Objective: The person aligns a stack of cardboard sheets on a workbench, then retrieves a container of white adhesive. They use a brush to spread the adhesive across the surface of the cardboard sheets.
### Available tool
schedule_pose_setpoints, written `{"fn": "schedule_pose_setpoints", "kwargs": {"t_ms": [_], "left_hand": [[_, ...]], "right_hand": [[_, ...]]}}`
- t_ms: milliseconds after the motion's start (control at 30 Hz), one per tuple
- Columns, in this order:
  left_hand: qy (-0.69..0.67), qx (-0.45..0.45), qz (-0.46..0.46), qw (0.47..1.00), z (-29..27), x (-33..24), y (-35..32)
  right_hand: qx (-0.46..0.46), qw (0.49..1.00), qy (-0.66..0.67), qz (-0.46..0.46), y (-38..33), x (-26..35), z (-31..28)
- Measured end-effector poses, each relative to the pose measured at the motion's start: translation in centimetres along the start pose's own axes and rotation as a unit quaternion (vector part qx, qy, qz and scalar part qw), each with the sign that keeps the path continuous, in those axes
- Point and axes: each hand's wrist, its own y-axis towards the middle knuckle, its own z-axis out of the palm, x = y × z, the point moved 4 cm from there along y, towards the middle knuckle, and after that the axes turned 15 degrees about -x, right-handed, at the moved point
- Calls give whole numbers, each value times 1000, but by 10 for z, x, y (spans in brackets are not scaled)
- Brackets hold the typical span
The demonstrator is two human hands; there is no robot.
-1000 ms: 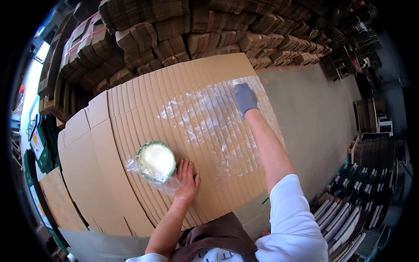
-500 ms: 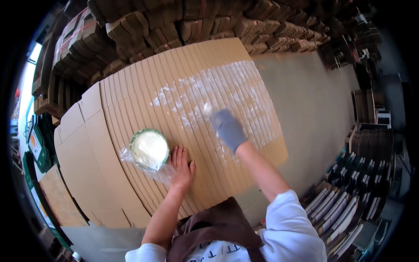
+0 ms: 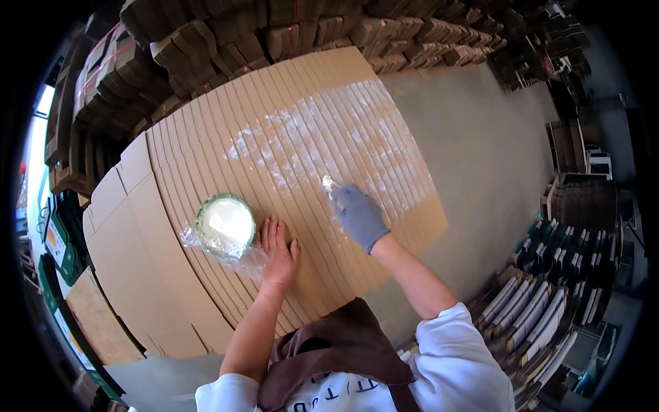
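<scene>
My right hand (image 3: 359,214), in a grey glove, is closed round a small brush whose white-coated tip (image 3: 329,182) points away from me. It is over overlapping cardboard sheets (image 3: 206,151), fanned out so their edges form long strips. White, wet-looking paste (image 3: 312,134) lies in patches across the far and right part of the strips. My bare left hand (image 3: 278,253) rests flat on the cardboard, fingers stretched out. Just left of those fingers stands a round green-rimmed tub (image 3: 225,224) of white paste. Crumpled clear plastic film (image 3: 237,257) hangs at its near side.
Stacks of bundled cardboard (image 3: 206,51) line the far side. On the right is grey floor (image 3: 473,151), with rows of stacked flat pieces (image 3: 525,316) at the lower right. A wooden board (image 3: 103,319) and green-edged panels (image 3: 65,240) stand at the left.
My right hand has moved slightly nearer to me with the brush, which now shows more sharply. My left hand still lies beside the tub. The whole view has shifted a little.
</scene>
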Motion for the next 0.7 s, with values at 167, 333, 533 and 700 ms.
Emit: {"fn": "schedule_pose_setpoints", "kwargs": {"t_ms": [167, 333, 533, 700], "left_hand": [[-16, 7, 7, 1000, 3, -4, 0], [-31, 26, -12, 999, 5, -1, -3], [-13, 23, -10, 1000, 7, 4, -6], [-29, 23, -15, 999, 4, -2, -3]], "right_hand": [[-35, 994, 15, 99, 6, -43, -23], [30, 999, 20, 36, -49, -30, -11], [-20, 999, 24, 14, -44, -22, -21], [-38, 998, -20, 40, -10, -59, -9]]}}
